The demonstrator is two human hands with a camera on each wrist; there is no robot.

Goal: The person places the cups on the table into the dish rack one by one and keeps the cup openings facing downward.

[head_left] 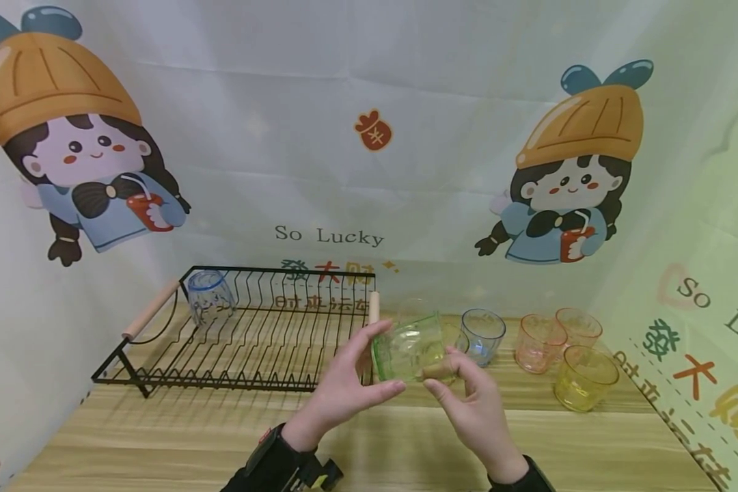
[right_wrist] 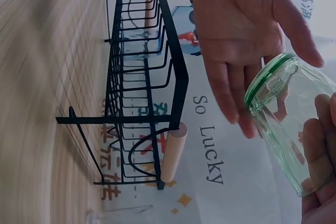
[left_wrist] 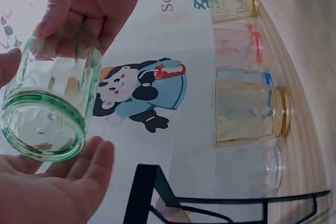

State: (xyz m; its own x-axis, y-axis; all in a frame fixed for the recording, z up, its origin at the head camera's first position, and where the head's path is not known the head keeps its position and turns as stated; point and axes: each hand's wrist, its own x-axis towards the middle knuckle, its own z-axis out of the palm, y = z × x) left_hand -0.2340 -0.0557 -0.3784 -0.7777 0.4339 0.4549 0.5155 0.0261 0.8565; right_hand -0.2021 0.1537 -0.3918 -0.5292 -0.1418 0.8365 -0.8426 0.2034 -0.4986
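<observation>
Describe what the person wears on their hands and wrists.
Both hands are bare, without gloves or rings. The left hand has a black wrist strap carrying a black device with yellow and red accents. The right hand shows a plain black cuff at the wrist.

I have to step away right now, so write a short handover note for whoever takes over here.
Right hand grips the green-rimmed glass by its base, tipped on its side above the table. Left hand is open, fingers at the glass's rim.
Done: one blue-rimmed glass sits upside down in the dish rack.
Left, probably: the held glass, plus the other glasses on the table to the right.
</observation>
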